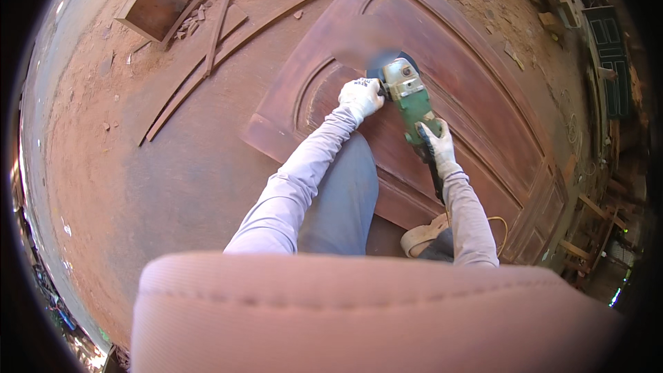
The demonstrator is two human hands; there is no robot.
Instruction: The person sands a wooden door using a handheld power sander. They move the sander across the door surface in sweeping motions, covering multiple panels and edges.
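A green angle grinder [415, 105] with a metal gear head is held over a reddish-brown panelled wooden door [463, 48]. My left hand [361, 98], in a white glove, is closed beside the gear head, apparently round the side handle, which its fingers mostly hide. My right hand [440, 144], gloved too, wraps round the rear of the tool's body. The round disc [400, 59] is at the far end, over the door's upper panel; the frame does not show clearly whether it touches the wood. A hazy patch blurs the door beside the disc.
My knee [342, 197] rests over the door's near left edge, and a shoe [423, 236] is near its lower part. A yellow cord [506, 231] curves by my right forearm. Thin wooden strips [210, 65] and a wooden box [169, 0] lie far left. Scrap wood lines the right.
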